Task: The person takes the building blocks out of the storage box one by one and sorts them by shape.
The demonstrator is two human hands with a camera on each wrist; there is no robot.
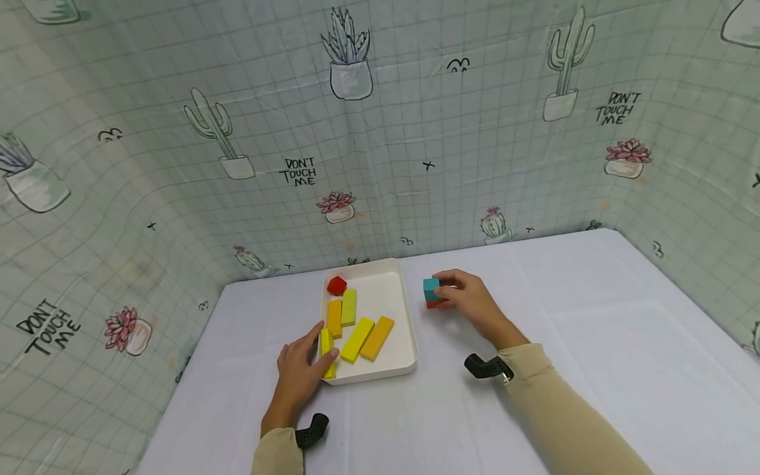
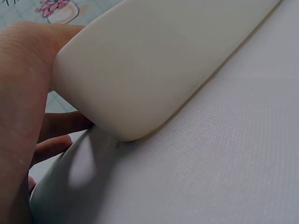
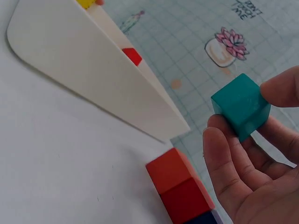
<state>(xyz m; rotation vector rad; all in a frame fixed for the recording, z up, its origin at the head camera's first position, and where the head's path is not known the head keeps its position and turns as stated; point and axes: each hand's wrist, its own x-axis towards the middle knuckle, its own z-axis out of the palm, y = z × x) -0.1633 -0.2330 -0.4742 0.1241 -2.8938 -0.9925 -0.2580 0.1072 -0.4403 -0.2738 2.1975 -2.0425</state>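
In the head view, my left hand [image 1: 297, 369] is at the left edge of a white tray [image 1: 374, 267]. Its thumb reaches over the rim by a yellow block [image 1: 327, 353]; the other fingers lie outside the wall, as the left wrist view also shows. Between the thumb and fingers of my right hand [image 1: 475, 303] is a teal cube [image 3: 240, 105]. An orange cube [image 3: 170, 170], a red cube [image 3: 187, 200] and a partly visible dark blue one [image 3: 208, 218] sit in a row below it, touching, beside the tray.
Inside the tray lie a red faceted piece [image 1: 336, 285] and several yellow and orange bars [image 1: 358, 340]. White cloth [image 1: 505, 422] covers the table. A curtain [image 1: 404, 132] printed with cacti hangs behind and at both sides.
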